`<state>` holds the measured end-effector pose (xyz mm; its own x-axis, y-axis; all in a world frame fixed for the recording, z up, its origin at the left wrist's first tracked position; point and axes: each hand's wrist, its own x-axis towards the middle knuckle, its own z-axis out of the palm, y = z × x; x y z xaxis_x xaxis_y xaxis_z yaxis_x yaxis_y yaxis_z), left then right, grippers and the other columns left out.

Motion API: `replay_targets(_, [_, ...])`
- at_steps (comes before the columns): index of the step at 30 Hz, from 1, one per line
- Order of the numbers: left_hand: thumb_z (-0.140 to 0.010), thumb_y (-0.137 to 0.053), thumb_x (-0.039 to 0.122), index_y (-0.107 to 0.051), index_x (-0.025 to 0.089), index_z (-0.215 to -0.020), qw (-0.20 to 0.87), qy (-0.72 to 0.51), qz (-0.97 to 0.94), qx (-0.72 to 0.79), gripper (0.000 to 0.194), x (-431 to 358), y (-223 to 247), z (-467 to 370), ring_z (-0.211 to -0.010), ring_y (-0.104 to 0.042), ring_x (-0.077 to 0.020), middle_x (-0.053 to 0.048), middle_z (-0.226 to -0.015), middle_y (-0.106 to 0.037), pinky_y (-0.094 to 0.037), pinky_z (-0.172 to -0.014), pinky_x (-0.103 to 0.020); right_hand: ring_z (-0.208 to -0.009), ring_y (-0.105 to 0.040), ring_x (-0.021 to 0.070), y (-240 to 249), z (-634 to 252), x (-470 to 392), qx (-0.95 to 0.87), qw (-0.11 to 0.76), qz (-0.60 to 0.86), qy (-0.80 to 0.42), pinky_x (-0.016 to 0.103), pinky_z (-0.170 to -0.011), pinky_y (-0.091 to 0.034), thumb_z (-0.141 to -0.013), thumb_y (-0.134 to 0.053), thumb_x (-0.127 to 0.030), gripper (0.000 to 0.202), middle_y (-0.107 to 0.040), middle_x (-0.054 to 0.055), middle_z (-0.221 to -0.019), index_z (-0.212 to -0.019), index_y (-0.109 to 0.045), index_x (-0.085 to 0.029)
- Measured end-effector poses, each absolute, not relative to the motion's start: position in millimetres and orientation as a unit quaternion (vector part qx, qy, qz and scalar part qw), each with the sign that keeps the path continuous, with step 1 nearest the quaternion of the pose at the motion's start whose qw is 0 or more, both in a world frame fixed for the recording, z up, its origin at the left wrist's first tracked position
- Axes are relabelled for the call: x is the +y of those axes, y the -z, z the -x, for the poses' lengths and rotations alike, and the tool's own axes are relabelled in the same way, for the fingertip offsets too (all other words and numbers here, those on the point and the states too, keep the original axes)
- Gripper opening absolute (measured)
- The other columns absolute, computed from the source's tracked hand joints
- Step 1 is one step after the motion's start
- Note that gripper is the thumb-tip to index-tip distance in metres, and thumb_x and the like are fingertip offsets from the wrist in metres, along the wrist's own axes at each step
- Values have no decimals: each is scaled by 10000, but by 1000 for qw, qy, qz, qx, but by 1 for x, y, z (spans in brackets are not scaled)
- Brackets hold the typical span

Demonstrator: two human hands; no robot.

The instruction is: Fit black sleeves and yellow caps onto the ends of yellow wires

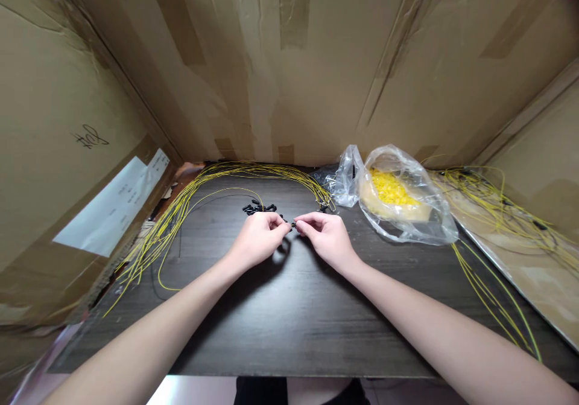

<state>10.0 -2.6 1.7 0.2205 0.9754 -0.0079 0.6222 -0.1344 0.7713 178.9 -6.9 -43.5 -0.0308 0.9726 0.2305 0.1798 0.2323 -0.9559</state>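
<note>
Over the middle of the dark table, my left hand and my right hand face each other, fingertips almost touching. Each is pinched, thumb against fingers. Between them shows a tiny dark piece, too small to make out. Just behind my left hand lies a pile of small black parts. A single thin yellow wire curves from the left to that pile. A bundle of yellow wires arcs behind, its dark-tipped ends to the right of the pile, beyond my right hand.
An open clear bag of small yellow pieces stands at the back right, beside another clear bag with dark contents. More yellow wires lie on cardboard at the right. Cardboard walls enclose the table at the back and sides.
</note>
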Motion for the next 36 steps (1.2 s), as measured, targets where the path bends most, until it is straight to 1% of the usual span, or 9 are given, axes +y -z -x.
replay_targets(9, [-795, -565, 370, -613, 167, -649, 350, -273, -704, 554, 255, -2, 0, -10, -476, -484, -118, -1, -561, -605, -324, -485, -230, -652, -660, 176, 43, -179, -7, -589, 509, 475, -410, 281, -636, -528, -797, -677, -302, 194, -729, 67, -728, -866, -758, -140])
replay_targets(21, [-787, -560, 334, -623, 162, -638, 337, -274, -712, 552, 236, -3, 1, -12, -489, -488, -119, -12, -580, -612, -331, -492, -229, -663, -665, 173, 47, -177, -6, -592, 514, 460, -416, 283, -647, -538, -798, -680, -300, 193, -739, 70, -760, -872, -758, -140])
replay_targets(26, [-791, -565, 356, -586, 171, -593, 343, -287, -708, 546, 272, -3, 0, -11, -483, -480, -117, 9, -542, -572, -324, -497, -234, -748, -679, 179, 47, -177, -6, -611, 518, 431, -416, 290, -705, -544, -791, -693, -301, 199, -744, 75, -849, -916, -743, -154])
replay_targets(29, [-790, -571, 362, -586, 172, -594, 357, -288, -701, 546, 274, -2, -1, -10, -477, -475, -117, 17, -532, -565, -323, -501, -241, -747, -672, 172, 48, -178, -5, -610, 518, 416, -431, 285, -710, -539, -771, -718, -299, 209, -733, 69, -841, -919, -727, -152])
replay_targets(36, [-786, -589, 345, -652, 158, -688, 351, -300, -702, 542, 220, 4, -2, -2, -577, -563, -148, -9, -606, -634, -389, -578, -256, -749, -666, 171, 49, -179, -3, -612, 514, 423, -427, 286, -714, -538, -780, -715, -311, 199, -730, 77, -850, -899, -713, -151])
